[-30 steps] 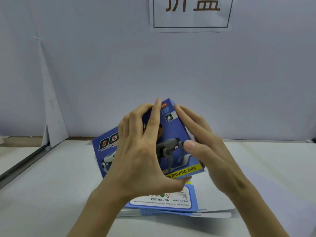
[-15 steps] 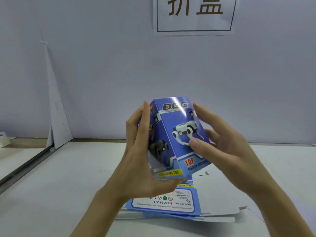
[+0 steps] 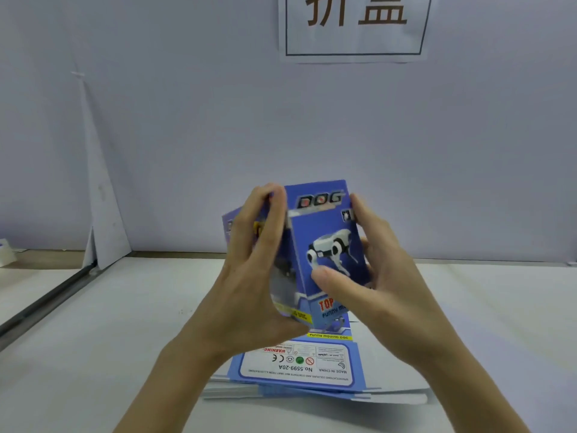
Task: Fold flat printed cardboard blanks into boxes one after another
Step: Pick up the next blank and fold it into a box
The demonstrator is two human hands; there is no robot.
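Up in the air, mid-frame, above the bench (image 3: 93, 339): a blue printed box (image 3: 324, 232), already squared into a tall block and tilted, lower end toward the camera. Gripped from the left by the left hand (image 3: 249, 285), with fingers curled over the upper left edge, palm along the side panel and thumb tucked under near the yellow strip at the bottom corner. Pinched from the right by the right hand (image 3: 387, 276), with thumb (image 3: 331, 276) pressed onto the front panel just under the white robot-dog picture and fingers wrapped behind the right edge. "DOG" across the top of that front panel, "TOP" in red down at the low end. Too blurred on the left panel to read any print.

Below the box, lying on the bench: a stack of flat blanks (image 3: 312, 367), topmost one face up, label "No.5599-20A" upside down to the camera, white edges fanned out to the right.

Behind it all, a pale wall (image 3: 187, 120), and high on it a white sign (image 3: 356, 23) with two large characters in a black frame. Off to the left, leaning against that wall, a tall white paper wedge (image 3: 100, 214).
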